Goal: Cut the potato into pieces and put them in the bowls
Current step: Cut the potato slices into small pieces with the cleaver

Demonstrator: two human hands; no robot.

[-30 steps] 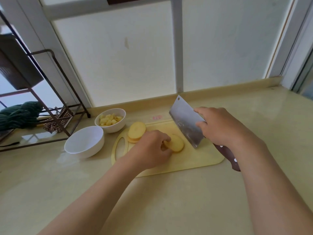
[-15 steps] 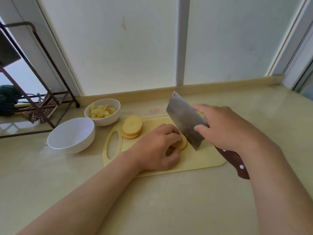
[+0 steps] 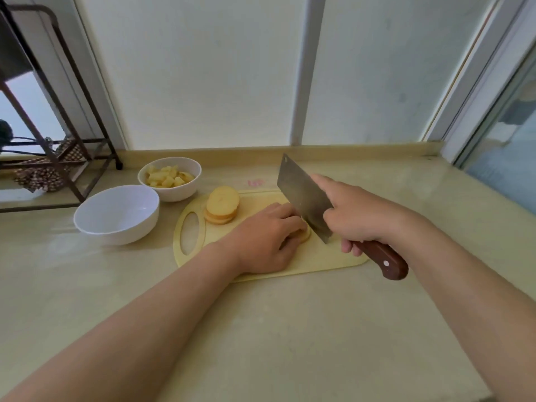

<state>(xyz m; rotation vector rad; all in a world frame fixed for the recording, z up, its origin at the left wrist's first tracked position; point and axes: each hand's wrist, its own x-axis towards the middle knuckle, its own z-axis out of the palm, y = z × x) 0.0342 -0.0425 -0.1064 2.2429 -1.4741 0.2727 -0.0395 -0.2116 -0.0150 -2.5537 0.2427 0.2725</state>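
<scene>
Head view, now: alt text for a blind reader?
The right hand holds a cleaver against a potato slice that the left hand grips on a yellow cutting board. A stack of slices sits on the board; to its left, an empty white bowl and a bowl of potato chunks.

person: two arms and two hands in view, rest of body out of frame | left hand: bare | left forearm: bare all the way to the lower left corner | right hand: bare | right forearm: bare all the way to the right edge
</scene>
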